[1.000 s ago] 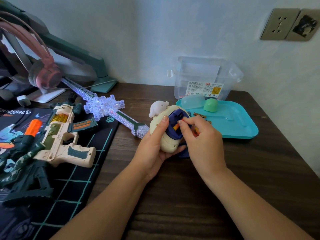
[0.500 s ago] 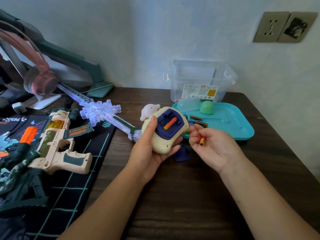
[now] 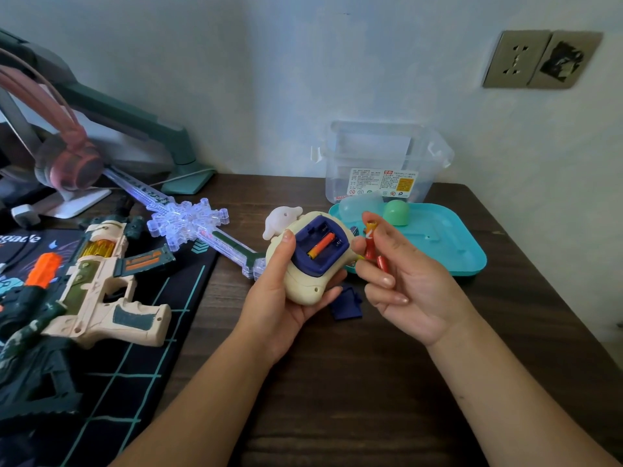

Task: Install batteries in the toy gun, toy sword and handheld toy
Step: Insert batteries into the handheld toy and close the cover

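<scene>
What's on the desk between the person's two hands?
A dark blue battery cover lies on the desk between the left hand gripping the handheld toy and the right hand pinching batteries; the head view shows it.

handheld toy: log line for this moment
left hand: holds handheld toy | compartment: open, one battery in | right hand: pinches batteries | cover: on table

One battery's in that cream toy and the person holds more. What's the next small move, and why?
Probably lower a red battery from the right hand into the open compartment, beside the orange battery. The left hand holds the handheld toy compartment-up, room shows beside that battery, and the blue cover lies on the table.
</scene>
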The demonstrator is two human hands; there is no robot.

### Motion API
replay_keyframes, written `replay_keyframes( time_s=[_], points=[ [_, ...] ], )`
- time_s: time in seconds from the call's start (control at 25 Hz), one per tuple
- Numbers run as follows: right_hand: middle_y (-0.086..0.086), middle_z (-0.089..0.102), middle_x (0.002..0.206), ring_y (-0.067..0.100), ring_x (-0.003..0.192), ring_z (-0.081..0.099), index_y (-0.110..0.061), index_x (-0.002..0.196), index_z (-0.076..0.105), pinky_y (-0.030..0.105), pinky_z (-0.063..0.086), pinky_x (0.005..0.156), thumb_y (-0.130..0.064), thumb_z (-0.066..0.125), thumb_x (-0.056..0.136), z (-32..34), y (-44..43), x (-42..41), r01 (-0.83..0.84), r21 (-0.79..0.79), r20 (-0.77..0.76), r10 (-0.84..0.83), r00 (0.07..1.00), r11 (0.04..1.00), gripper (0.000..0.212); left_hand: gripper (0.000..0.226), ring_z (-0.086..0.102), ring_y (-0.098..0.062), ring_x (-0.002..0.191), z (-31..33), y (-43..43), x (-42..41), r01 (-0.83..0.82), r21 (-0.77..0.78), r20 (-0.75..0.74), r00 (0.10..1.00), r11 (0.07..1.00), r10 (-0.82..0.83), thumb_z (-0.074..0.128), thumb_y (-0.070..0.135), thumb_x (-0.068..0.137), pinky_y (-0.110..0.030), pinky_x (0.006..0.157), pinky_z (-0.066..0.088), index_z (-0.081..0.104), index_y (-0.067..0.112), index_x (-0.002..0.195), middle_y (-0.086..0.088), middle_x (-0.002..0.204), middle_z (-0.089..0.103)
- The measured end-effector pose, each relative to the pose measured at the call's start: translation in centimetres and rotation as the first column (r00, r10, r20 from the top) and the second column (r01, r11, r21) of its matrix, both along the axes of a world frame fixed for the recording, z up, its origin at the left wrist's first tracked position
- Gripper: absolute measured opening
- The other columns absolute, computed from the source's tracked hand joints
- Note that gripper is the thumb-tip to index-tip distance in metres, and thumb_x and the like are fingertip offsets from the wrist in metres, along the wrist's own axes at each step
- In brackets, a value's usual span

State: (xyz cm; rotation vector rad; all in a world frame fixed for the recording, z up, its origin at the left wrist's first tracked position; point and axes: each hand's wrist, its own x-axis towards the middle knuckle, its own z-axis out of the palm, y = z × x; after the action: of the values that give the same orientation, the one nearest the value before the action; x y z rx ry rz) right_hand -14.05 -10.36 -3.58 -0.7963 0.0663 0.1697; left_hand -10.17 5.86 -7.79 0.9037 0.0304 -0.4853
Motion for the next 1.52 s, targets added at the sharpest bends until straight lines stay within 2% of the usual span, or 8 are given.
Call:
replay_keyframes(
  time_s=[0.4, 0.52, 0.76, 0.96, 1.12, 1.32, 1.4, 1.52],
  points=[
    [0.004, 0.057, 0.075, 0.006, 0.044, 0.035, -0.017, 0.099, 0.07, 0.018, 0.013, 0.043, -0.02, 0.048, 0.092, -0.3, 0.0, -0.1, -0.08, -0.04, 0.09, 0.083, 0.992, 0.996, 0.023, 0.06, 0.072, -0.028, 0.101, -0.1, 0.0, 0.1, -0.006, -0.004, 0.009, 1.0, 1.0, 0.006, 0.06, 0.053, 0.079, -0.032, 0.066, 0.062, 0.062, 0.022, 0.13, -0.01, 0.118, 0.072],
    [0.005, 0.05, 0.068, 0.009, 0.043, 0.032, -0.015, 0.101, 0.062, 0.021, 0.015, 0.041, -0.021, 0.055, 0.09, -0.2, 0.3, -0.2, 0.045, -0.242, 0.085, -0.025, 0.996, 0.969, 0.015, 0.059, 0.07, -0.033, 0.106, 0.0, -0.1, 0.0, -0.004, 0.004, 0.011, 1.0, 1.0, 0.003, 0.059, 0.053, 0.08, -0.032, 0.068, 0.062, 0.062, 0.022, 0.13, -0.012, 0.12, 0.072],
    [-0.011, 0.055, 0.059, 0.003, 0.048, 0.045, -0.026, 0.094, 0.065, 0.017, 0.035, 0.044, -0.022, 0.062, 0.09, -0.5, 2.0, -0.5, 0.354, -0.727, 0.285, -0.21, 0.935, 0.589, 0.006, 0.057, 0.071, -0.028, 0.105, 0.0, -0.3, -0.2, -0.036, 0.044, 0.06, 0.998, 0.998, 0.033, 0.061, 0.051, 0.078, -0.033, 0.072, 0.062, 0.062, 0.023, 0.128, -0.009, 0.116, 0.073],
    [-0.011, 0.064, 0.074, 0.0, 0.07, 0.062, -0.028, 0.084, 0.057, 0.015, 0.048, 0.056, -0.029, 0.07, 0.085, -1.0, 2.8, -0.3, 0.408, -0.838, 0.356, -0.205, 0.912, 0.362, 0.013, 0.053, 0.07, -0.023, 0.107, -0.2, -0.5, -0.3, -0.084, 0.092, 0.149, 0.986, 0.992, 0.07, 0.061, 0.047, 0.081, -0.043, 0.089, 0.058, 0.062, 0.023, 0.129, -0.008, 0.119, 0.072],
    [-0.02, 0.061, 0.089, -0.01, 0.089, 0.056, -0.04, 0.088, 0.057, 0.006, 0.047, 0.065, -0.034, 0.06, 0.09, -1.0, 3.2, -0.6, 0.404, -0.877, 0.379, -0.141, 0.915, 0.261, 0.007, 0.052, 0.068, -0.026, 0.113, -0.4, -0.6, -0.4, -0.079, 0.115, 0.19, 0.98, 0.99, 0.057, 0.06, 0.046, 0.085, -0.048, 0.093, 0.056, 0.06, 0.023, 0.132, -0.008, 0.123, 0.07],
    [-0.016, 0.059, 0.104, -0.005, 0.1, 0.053, -0.032, 0.116, 0.062, 0.004, 0.043, 0.079, -0.028, 0.047, 0.098, -1.2, 3.5, -1.0, 0.44, -0.887, 0.446, 0.014, 0.895, 0.138, 0.024, 0.05, 0.068, -0.025, 0.113, -0.3, -0.3, -0.3, -0.1, 0.083, 0.178, 0.98, 0.991, 0.084, 0.059, 0.044, 0.086, -0.043, 0.089, 0.058, 0.061, 0.022, 0.131, -0.008, 0.123, 0.07],
    [-0.016, 0.059, 0.102, -0.005, 0.097, 0.055, -0.032, 0.115, 0.061, 0.005, 0.044, 0.079, -0.028, 0.053, 0.095, -1.5, 3.6, -0.9, 0.438, -0.888, 0.443, 0.005, 0.896, 0.142, 0.022, 0.049, 0.068, -0.025, 0.111, -0.3, -0.3, -0.3, -0.096, 0.076, 0.175, 0.981, 0.992, 0.082, 0.059, 0.043, 0.087, -0.042, 0.086, 0.059, 0.061, 0.021, 0.13, -0.009, 0.122, 0.071],
    [-0.008, 0.062, 0.086, -0.001, 0.077, 0.059, -0.035, 0.1, 0.053, 0.01, 0.048, 0.064, -0.03, 0.066, 0.087, -1.8, 3.6, -0.3, 0.379, -0.875, 0.36, -0.118, 0.925, 0.3, 0.019, 0.048, 0.069, -0.027, 0.11, -0.2, -0.3, -0.3, -0.094, 0.081, 0.179, 0.981, 0.992, 0.079, 0.06, 0.043, 0.085, -0.043, 0.087, 0.058, 0.062, 0.022, 0.128, -0.008, 0.119, 0.072]
  ],
)
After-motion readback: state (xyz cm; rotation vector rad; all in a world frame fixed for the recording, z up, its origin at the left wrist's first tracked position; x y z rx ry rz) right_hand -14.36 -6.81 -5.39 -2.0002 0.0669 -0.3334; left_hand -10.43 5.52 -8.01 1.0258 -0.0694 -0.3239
